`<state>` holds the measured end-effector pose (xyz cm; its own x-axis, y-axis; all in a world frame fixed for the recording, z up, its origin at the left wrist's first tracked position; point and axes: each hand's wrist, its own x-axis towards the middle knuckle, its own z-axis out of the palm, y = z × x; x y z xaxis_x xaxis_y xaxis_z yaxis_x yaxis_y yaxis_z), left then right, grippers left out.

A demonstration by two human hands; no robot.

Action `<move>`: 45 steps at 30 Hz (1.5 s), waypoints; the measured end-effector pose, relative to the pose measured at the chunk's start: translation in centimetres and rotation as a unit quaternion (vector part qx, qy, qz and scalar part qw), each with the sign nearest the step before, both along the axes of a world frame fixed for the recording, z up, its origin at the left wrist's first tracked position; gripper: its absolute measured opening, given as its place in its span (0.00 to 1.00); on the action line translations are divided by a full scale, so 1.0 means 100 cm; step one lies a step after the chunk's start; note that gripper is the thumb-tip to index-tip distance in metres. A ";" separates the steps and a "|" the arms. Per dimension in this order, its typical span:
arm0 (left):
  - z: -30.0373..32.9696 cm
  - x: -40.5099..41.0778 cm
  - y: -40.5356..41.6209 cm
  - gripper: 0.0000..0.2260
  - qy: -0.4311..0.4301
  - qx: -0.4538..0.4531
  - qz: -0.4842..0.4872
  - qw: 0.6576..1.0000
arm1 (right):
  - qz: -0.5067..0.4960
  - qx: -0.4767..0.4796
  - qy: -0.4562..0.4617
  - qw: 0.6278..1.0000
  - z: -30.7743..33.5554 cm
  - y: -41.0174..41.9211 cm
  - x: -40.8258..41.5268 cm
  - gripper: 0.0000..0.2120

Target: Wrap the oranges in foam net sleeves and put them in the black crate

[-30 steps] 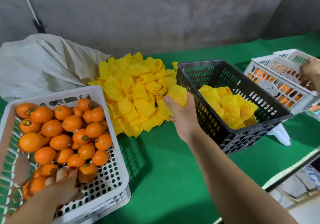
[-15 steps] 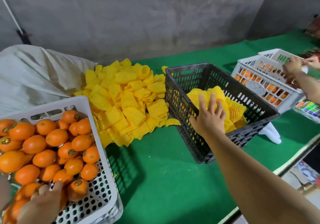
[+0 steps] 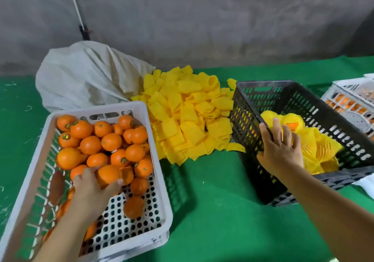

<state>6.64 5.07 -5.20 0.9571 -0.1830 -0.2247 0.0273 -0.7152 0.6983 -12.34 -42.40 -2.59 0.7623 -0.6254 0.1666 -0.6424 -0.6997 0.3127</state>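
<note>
Here we have our left hand (image 3: 91, 189) down in the white crate (image 3: 162, 180), its fingers curled round one orange (image 3: 109, 173) at the near edge of the heap. The other oranges (image 3: 101, 138) fill the far half of that crate, several with small round stickers, and one lies apart on the perforated floor, just right of our wrist.

Our right hand (image 3: 280, 150) is over the near-left rim of the black crate (image 3: 303, 99), fingers spread and fairly straight, holding nothing that we can see. The fingertips lie against the wrapped oranges (image 3: 319, 146) inside, which sit in yellow net against the crate's near side; one of them shows a patch of bare orange skin at the top of the pile. The black crate stands at a slant on the green cloth (image 3: 212, 201), to the right of the white one and well apart from it.

Between the two crates, further back, lies the loose pile of yellow sleeves (image 3: 186, 116), flat and overlapping, touching the black crate's left wall. One sleeve has slid off the pile and rests on the cloth by that crate's near corner. Behind the pile is a crumpled pale sack (image 3: 85, 75) against the grey wall (image 3: 202, 18).

At the far right edge we see part of another white basket (image 3: 344, 91) with orange fruit showing through its slots.
</note>
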 end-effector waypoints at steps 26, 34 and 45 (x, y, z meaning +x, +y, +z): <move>-0.016 -0.064 -0.087 0.27 0.044 -0.379 0.021 0.924 | 0.080 0.254 0.194 0.944 -0.037 0.095 0.186 0.21; -0.017 -0.063 -0.088 0.29 0.043 -0.379 0.029 0.924 | 0.074 0.258 0.208 0.941 -0.058 0.096 0.184 0.28; -0.016 -0.062 -0.087 0.28 0.047 -0.371 0.028 0.927 | 0.240 0.261 -0.101 0.930 -0.077 0.123 0.141 0.21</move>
<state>0.45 -3.62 -6.75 0.9524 -0.2706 -0.1405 0.1362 -0.0346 0.9901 1.80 -30.09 -10.33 0.9603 -0.2581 0.1062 -0.2266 -0.9432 -0.2429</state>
